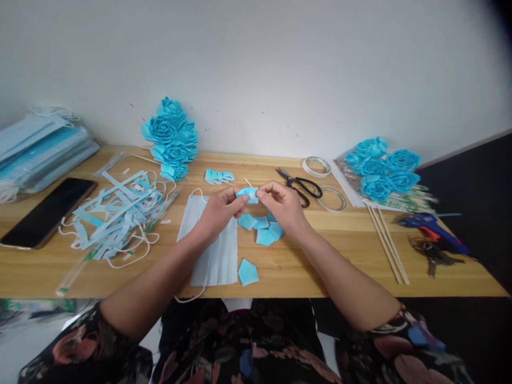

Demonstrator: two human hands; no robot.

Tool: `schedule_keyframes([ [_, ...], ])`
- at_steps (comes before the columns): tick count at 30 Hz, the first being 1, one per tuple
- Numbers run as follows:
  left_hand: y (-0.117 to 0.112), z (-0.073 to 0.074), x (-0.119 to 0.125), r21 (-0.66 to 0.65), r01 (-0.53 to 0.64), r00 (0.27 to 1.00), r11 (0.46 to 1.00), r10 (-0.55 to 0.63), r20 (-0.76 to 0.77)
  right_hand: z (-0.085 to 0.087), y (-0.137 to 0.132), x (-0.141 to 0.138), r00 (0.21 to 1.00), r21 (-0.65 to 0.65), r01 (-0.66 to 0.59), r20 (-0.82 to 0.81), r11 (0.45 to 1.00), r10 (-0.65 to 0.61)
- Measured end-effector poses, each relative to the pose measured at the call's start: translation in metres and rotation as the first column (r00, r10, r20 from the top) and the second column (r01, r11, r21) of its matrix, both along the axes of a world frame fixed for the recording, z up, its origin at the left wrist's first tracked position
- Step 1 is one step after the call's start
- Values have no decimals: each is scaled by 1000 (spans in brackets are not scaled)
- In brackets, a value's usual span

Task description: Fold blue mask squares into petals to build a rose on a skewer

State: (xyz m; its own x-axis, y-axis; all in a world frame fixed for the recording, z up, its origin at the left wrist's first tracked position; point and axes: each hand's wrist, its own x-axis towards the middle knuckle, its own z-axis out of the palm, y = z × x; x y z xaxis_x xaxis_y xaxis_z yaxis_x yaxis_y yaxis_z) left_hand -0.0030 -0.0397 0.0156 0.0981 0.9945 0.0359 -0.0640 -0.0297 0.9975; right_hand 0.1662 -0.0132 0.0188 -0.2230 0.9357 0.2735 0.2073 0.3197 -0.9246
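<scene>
left hand [218,212] and right hand [285,208] pinching a blue piece [250,193], pleated mask [223,250], black-handled scissors [303,186], wooden table [300,277]

Mask stack [44,149] cut off at left. Blue piece [250,193] partly covered by left hand [218,209] and right hand [285,205]. Keys [432,255] blurred, count unclear.

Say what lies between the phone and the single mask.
In the head view, a heap of cut strips and loops, with clear plastic, lies between phone and mask.

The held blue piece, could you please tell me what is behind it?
Beyond the blue piece, tabletop and a pale stick show; whatever the piece covers is hidden.
</scene>
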Motion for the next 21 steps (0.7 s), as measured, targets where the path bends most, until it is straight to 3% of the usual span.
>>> schedule_keyframes([
  [7, 0, 0, -1, 36, -23, 1000, 999, 23, 11, -3, 1, 1, 985, -122, -95, -153, 988, 76],
  [10, 0, 0, -1, 37, -26, 999, 999, 25, 22, -4, 1, 1, 988, -164, -128, -103, 978, 112],
  [21, 0, -3, -3, -18, 53, 997, 998, -52, 51, -3, 1, 0, 998, -91, -60, 8, 994, 61],
])
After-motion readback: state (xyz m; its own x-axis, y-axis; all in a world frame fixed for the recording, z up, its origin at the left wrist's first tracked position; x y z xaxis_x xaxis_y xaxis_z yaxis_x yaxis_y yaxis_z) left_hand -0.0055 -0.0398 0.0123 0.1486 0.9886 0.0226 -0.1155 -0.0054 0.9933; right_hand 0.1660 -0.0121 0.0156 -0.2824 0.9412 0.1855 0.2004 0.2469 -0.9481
